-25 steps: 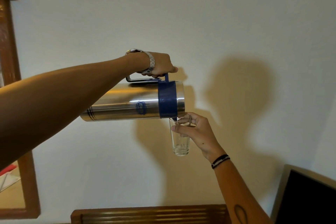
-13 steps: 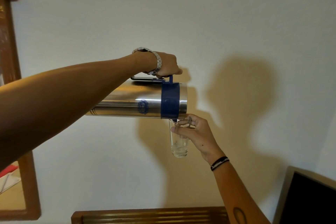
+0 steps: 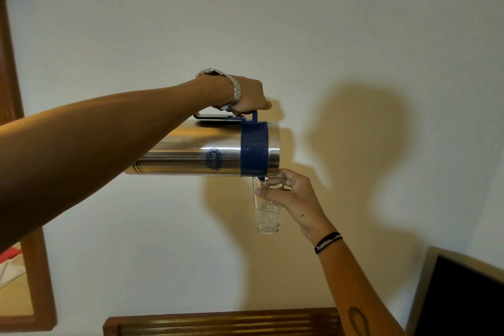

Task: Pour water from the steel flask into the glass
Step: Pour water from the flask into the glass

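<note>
The steel flask lies nearly horizontal in the air, its blue collar and spout end pointing right. My left hand, with a metal watch on the wrist, grips the flask's handle from above. The flask's blue spout sits just over the rim of a clear glass, which is upright and holds a little water at the bottom. My right hand holds the glass near its rim, thumb in front and fingers behind.
A white wall fills the background. A wooden frame runs down the left edge. A wooden rail lies along the bottom, and a dark screen stands at the bottom right.
The flask has tipped from slightly base-down to nearly level. Water now shows in the bottom of the glass. Both hands have stayed roughly in place.
</note>
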{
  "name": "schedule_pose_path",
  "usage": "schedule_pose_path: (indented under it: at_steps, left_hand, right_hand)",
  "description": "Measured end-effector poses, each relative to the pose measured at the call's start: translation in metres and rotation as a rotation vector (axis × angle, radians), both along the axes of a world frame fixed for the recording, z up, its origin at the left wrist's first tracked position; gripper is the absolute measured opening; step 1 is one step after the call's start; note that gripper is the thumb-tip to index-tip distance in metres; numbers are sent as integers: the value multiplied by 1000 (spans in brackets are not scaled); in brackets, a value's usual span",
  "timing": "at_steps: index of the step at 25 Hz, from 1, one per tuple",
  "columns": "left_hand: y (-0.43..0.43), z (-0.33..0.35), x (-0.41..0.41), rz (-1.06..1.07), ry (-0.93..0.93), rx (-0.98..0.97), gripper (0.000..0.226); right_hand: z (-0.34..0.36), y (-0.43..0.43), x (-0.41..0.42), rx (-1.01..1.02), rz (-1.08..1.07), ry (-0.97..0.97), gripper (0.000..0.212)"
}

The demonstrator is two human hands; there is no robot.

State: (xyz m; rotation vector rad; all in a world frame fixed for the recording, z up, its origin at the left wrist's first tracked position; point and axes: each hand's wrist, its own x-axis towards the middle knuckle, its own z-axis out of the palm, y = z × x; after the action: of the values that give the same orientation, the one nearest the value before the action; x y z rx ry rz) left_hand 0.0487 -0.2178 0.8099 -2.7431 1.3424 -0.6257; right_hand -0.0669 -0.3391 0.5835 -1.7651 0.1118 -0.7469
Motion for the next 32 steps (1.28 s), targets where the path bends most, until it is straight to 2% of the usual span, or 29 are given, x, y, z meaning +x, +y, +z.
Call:
schedule_pose_path:
  at_steps: [7, 14, 26, 32]
  left_hand:
    - [-1, -2, 5, 14, 15, -14, 59]
    - [-6, -4, 8, 21, 24, 7, 60]
    - [-10, -5, 13, 48, 82, 18, 61]
    - [-7, -8, 11, 56, 61, 41, 57]
  right_hand:
    - [0, 2, 4, -3, 11, 3, 44]
    - [-2, -1, 5, -22, -4, 15, 34]
    - [-5, -7, 8, -22, -3, 12, 37]
    - [-7, -4, 8, -27, 4, 33, 31]
